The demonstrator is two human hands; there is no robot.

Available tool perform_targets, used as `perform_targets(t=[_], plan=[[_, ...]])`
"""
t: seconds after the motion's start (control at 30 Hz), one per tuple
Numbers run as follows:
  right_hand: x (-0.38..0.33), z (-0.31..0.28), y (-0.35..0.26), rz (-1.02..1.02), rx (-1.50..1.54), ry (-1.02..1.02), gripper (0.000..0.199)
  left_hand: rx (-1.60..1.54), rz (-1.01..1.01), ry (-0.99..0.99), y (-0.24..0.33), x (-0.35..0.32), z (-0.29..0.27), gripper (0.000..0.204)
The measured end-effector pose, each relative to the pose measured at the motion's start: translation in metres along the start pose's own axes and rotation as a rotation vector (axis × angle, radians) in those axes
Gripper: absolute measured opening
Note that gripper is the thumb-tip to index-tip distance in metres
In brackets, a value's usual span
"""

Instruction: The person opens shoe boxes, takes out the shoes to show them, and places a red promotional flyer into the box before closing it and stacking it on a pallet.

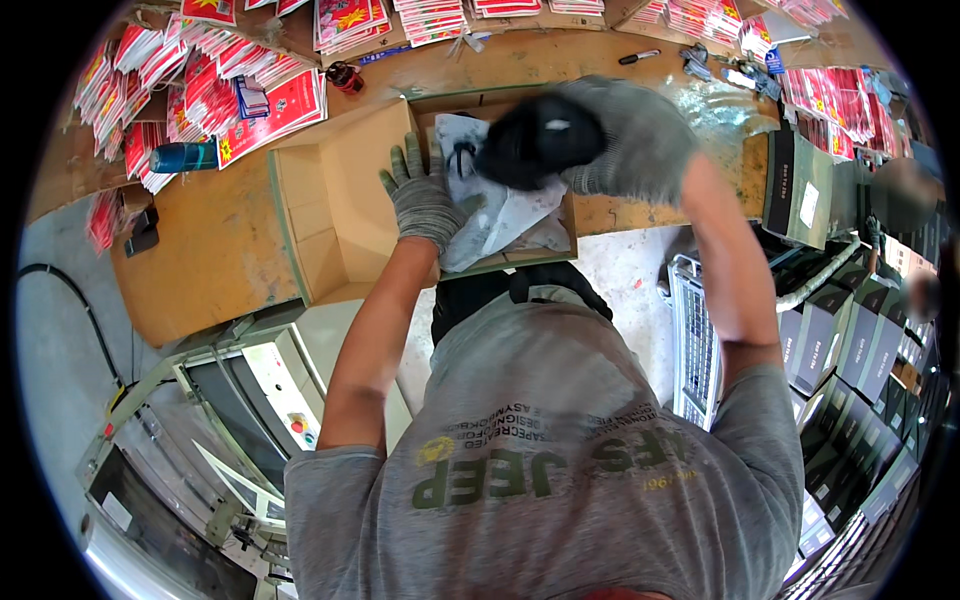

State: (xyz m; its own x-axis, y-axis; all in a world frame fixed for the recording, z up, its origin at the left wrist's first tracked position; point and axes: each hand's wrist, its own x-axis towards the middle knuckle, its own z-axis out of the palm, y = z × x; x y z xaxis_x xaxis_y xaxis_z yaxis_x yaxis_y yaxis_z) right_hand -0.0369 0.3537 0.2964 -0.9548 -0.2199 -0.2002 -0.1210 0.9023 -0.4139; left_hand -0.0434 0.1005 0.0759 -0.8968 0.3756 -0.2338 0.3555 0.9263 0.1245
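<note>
Head view: my right gloved hand (635,135), fingers clamped on black shoe (535,140), above open cardboard shoebox (340,200) on wooden surface (200,260). My left gloved hand (422,195), fingers spread, pressing white wrapping paper (500,215) inside box.

surface: brown wooden workbench (200,240) | under left hand (422,195): open cardboard box (340,205) | left of it: blue cylinder (183,157), red leaflet stacks (215,85) | beyond right hand (630,135): black marker (638,57), more red stacks (432,18)

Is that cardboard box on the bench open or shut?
Open: the box has its lid folded back to the left, with white paper showing inside.
</note>
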Motion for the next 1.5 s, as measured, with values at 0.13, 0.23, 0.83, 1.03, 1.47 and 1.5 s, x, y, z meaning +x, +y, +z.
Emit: perform_targets(t=[0.13,0.23,0.83,1.03,1.47,1.5], plan=[[0.091,0.055,0.026,0.1,-0.264,-0.776,0.073,-0.031,-0.051,-0.08,0.0,0.009,0.011,0.12],[0.098,0.137,0.037,-0.041,-0.469,-0.449,0.072,-0.127,-0.117,-0.045,-0.003,0.007,0.021,0.119],[0.035,0.228,0.084,0.171,-0.222,0.001,0.079,-0.468,0.031,0.325,-0.006,0.036,0.024,0.084],[0.044,0.228,0.086,0.22,-0.167,-0.024,0.081,-0.604,0.138,0.577,-0.031,0.155,-0.016,0.037],[0.04,0.222,0.102,0.193,-0.048,0.035,0.079,-0.45,0.352,0.474,-0.017,0.178,-0.015,0.039],[0.039,0.224,0.103,0.192,-0.068,0.029,0.081,-0.417,0.377,0.53,-0.011,0.158,-0.015,0.043]])
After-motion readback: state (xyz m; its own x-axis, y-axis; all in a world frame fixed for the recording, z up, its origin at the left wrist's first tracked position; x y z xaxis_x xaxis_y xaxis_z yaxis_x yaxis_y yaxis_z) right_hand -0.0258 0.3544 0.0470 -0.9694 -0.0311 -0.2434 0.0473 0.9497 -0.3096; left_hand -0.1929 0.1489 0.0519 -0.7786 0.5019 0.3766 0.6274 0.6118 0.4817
